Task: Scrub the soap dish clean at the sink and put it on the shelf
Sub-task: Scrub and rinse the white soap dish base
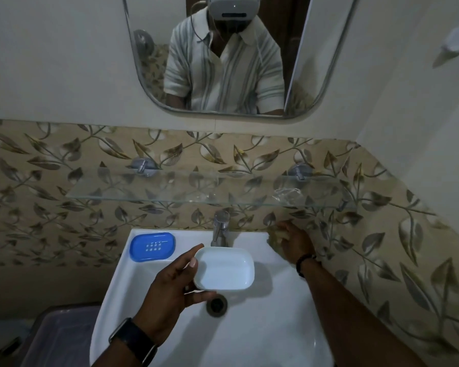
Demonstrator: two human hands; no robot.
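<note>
At centre frame, above the white sink (pixel 143 295), the left hand (pixel 170 290) holds the white soap dish (pixel 224 268) by its left edge, thumb on the rim and fingers beneath, the hollow of the dish facing up. The dish hangs over the basin, just above and in front of the drain (pixel 217 305) and directly below the chrome tap (pixel 220 229). At right of centre, the right hand (pixel 294 243) is at the back right corner of the sink, its fingers curled around a yellowish sponge (pixel 274 238); motion blur hides how firmly it grips. A beaded bracelet (pixel 304 264) circles the right wrist, and a dark watch (pixel 133 340) the left. On the back left ledge of the sink lies a blue slotted tray (pixel 152 246), apart from the white dish. Across the middle of the frame a glass shelf (pixel 170 189) is fixed to the leaf-patterned tiles (pixel 51 160) by two chrome brackets, with a crumpled clear wrapper (pixel 286 194) toward its right end. A mirror (pixel 239 62) fills the upper centre.
</note>
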